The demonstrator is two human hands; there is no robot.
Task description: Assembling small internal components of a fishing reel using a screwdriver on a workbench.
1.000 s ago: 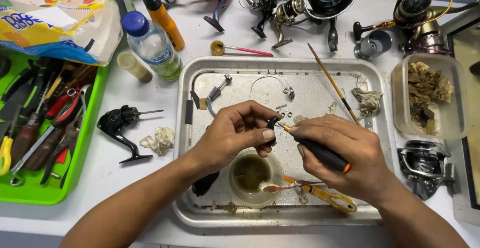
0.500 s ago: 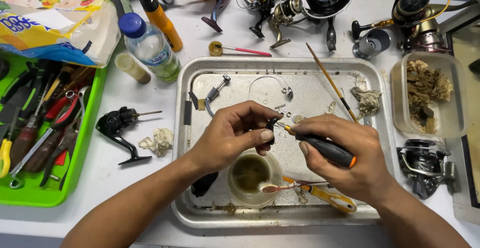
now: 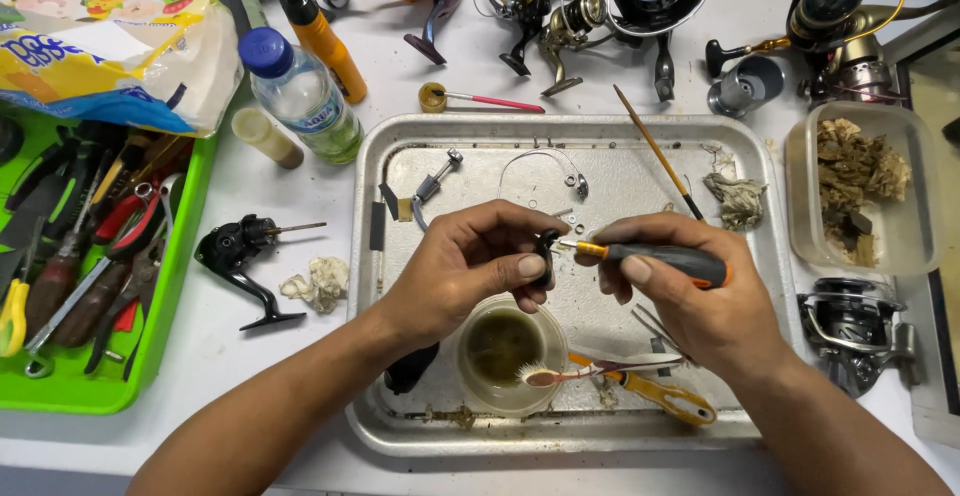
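I'm watching left hand [image 3: 470, 266] pinching small dark reel part [image 3: 545, 256] over centre of dented metal tray [image 3: 400, 136]. Right hand [image 3: 690, 291] gripping black-and-orange-handled screwdriver [image 3: 650, 256], tip pressing part. Risk, I judge: tip slipping, part dropping into murky liquid cup [image 3: 503, 346] below.

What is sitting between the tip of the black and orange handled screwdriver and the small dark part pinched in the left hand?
Nothing visible: the screwdriver tip already meets the small dark part held by the left hand.
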